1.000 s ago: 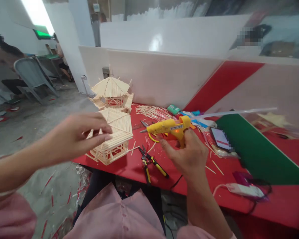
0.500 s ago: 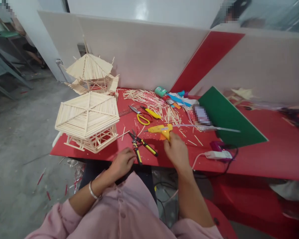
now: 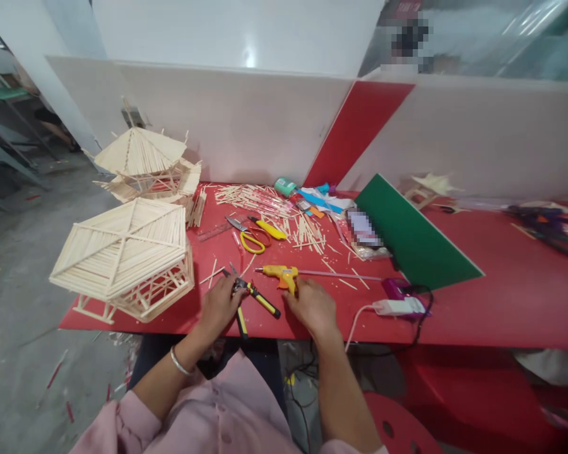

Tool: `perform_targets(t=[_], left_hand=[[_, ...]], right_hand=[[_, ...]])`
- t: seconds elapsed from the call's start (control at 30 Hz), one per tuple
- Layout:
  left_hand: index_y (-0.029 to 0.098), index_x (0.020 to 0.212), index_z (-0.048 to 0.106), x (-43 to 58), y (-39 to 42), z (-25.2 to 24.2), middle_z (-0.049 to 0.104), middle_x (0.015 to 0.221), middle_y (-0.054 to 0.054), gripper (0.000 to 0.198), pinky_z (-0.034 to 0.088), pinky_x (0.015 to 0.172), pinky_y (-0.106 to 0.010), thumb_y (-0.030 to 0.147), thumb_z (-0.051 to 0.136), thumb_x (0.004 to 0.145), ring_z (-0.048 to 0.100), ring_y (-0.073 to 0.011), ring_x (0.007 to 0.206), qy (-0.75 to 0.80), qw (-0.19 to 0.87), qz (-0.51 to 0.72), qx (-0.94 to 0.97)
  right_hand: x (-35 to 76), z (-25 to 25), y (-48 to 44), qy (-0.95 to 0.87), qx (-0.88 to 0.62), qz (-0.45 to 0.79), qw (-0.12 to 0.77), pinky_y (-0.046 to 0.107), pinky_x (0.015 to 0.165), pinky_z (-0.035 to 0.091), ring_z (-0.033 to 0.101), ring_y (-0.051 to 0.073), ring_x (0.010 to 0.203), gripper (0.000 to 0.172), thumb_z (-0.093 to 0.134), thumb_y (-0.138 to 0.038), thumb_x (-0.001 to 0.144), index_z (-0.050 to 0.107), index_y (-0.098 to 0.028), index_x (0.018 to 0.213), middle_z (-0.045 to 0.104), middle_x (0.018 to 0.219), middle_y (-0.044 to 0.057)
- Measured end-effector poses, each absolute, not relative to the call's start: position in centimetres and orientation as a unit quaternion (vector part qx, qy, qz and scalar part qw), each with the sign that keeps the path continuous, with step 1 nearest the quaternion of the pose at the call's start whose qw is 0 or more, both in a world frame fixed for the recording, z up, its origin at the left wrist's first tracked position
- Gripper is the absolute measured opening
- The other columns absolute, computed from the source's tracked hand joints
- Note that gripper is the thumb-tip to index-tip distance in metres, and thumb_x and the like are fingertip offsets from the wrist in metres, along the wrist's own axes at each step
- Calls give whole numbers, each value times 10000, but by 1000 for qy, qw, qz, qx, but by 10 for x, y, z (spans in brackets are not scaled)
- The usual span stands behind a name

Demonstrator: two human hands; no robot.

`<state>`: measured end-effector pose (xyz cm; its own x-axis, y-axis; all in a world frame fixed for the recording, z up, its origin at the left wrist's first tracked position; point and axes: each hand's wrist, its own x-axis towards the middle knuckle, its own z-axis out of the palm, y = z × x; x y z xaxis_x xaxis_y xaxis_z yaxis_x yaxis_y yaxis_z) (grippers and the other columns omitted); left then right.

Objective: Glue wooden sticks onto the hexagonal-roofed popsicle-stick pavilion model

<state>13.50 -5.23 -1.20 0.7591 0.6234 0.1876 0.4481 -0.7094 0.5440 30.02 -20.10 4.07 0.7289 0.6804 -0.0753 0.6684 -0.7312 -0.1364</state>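
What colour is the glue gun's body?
Yellow; the glue gun shows in the head view, the only one.

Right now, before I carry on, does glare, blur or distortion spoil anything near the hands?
Head view: the left hand, right hand and glue gun read clearly enough; a small glare spot sits on the upper white panel, away from the work; mosaic blocks hide the phone's screen; wide-angle distortion bends the scene toward the edges.
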Motion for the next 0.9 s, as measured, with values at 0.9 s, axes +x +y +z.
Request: perform_targets(t=[0.9], left_hand=[[112,1053,702,241,7,7,685,1044,-187,310,516,743,-353,246,446,941,688,-272,884,479,220,97,844]], right_hand=[[498,44,17,-463,-880,41,-96,439,907,536,616,223,1077,394,610,-381,927,575,-155,1248,596,1258,106]])
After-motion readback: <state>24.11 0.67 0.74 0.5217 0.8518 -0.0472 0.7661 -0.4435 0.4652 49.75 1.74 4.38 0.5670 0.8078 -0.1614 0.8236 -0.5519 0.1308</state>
